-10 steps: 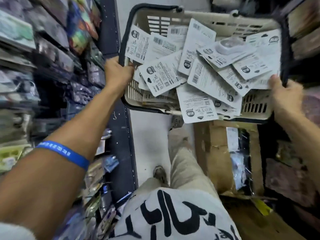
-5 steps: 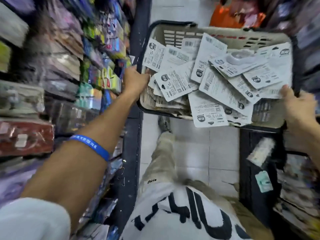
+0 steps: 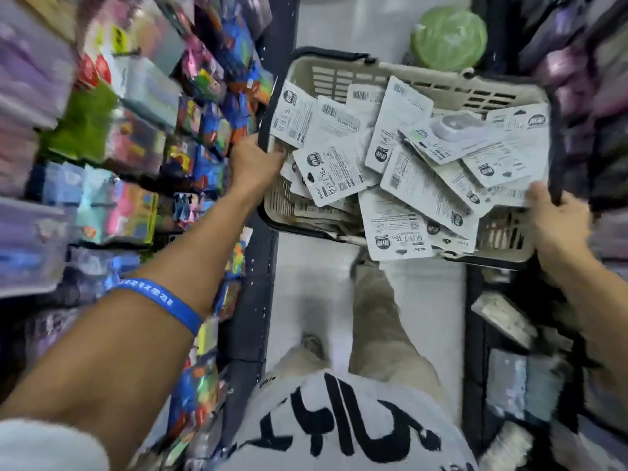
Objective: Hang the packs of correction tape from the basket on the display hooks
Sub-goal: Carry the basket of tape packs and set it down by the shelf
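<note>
A beige plastic basket (image 3: 390,74) with black handles is carried in front of me above the aisle floor. It is heaped with several white packs of correction tape (image 3: 421,178), most lying back side up. One pack (image 3: 453,129) near the far right shows its blister and tape. My left hand (image 3: 253,163) grips the basket's left rim. My right hand (image 3: 554,222) grips the right rim and black handle. No display hook is clearly visible.
Blurred shelves of colourful packaged goods (image 3: 136,130) line the left side. Dark shelving with packs (image 3: 509,385) stands on the right. A green bag (image 3: 448,37) lies on the white floor (image 3: 306,300) beyond the basket. My legs are below the basket.
The basket has travelled forward along the aisle with both hands still gripping it. The cardboard box below is gone from view; a green bag has appeared ahead.
</note>
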The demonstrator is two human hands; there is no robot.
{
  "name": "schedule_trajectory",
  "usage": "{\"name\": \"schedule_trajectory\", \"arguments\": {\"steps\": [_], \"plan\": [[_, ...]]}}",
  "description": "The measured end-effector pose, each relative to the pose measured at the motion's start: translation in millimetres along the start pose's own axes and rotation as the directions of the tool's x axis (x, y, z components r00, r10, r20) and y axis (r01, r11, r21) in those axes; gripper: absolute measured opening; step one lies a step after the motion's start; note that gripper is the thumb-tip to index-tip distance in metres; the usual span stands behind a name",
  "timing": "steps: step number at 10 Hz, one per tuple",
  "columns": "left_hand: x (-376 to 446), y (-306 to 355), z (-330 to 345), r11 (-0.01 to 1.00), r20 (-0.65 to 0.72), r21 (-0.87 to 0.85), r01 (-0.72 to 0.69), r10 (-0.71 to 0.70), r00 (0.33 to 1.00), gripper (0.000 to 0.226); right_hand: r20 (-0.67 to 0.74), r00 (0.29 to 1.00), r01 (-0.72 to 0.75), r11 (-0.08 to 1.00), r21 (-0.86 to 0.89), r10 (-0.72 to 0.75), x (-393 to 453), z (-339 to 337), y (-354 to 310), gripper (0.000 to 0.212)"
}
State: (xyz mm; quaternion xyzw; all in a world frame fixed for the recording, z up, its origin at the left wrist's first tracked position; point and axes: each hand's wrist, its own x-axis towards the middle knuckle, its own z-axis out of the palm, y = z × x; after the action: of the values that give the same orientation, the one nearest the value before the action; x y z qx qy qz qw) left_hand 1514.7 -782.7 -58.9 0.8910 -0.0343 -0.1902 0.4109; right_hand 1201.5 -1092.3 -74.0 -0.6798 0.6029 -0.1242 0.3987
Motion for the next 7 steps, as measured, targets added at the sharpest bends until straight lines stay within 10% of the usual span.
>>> {"name": "schedule_trajectory", "arguments": {"steps": [7], "plan": [[677,312,97,0.950,-0.046,-0.174,0.259,-0.270,0.962,0.023,0.110,0.977,0.198,0.964,-0.176,-0.180,719,278,-546,0.060]]}}
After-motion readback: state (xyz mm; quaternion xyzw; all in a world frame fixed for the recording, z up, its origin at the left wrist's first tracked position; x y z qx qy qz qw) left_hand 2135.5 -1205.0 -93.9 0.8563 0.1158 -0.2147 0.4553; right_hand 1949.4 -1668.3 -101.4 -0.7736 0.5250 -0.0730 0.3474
